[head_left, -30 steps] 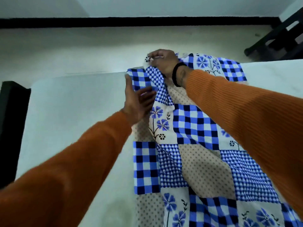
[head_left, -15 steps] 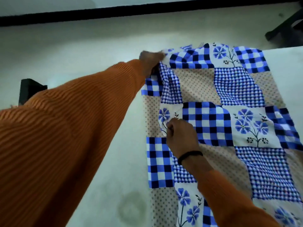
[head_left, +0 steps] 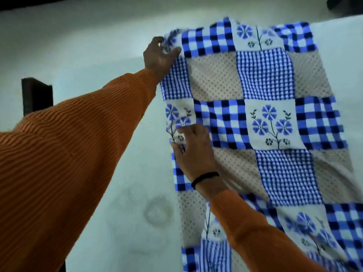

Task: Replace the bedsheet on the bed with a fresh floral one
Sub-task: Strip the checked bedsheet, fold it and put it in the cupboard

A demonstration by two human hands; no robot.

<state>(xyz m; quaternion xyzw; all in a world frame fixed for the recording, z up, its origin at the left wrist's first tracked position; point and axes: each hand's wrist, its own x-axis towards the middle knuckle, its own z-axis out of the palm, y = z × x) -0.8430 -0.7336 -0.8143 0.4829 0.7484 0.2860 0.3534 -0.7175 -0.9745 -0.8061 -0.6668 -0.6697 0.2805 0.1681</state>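
Observation:
A folded floral bedsheet (head_left: 261, 122) with blue checks, blue flowers and dotted beige squares lies on the bare pale mattress (head_left: 121, 173), covering its right part. My left hand (head_left: 159, 57) reaches to the sheet's far left corner and grips the cloth there. My right hand (head_left: 193, 152), with a black band on the wrist, rests on the sheet's left edge at a flower square, its fingers spread and the fingertips holding the edge. Both arms wear orange ribbed sleeves.
A ring-shaped stain (head_left: 157, 213) marks the mattress near its middle. A dark bed frame post (head_left: 36, 95) stands at the left edge. Beyond the mattress is pale floor (head_left: 78, 32), with a dark piece of furniture (head_left: 343, 4) at the top right.
My left hand has taken the sheet's far corner and spread it left, flattening the fold. My right hand moved from the far corner back to the left edge. The view shifted left.

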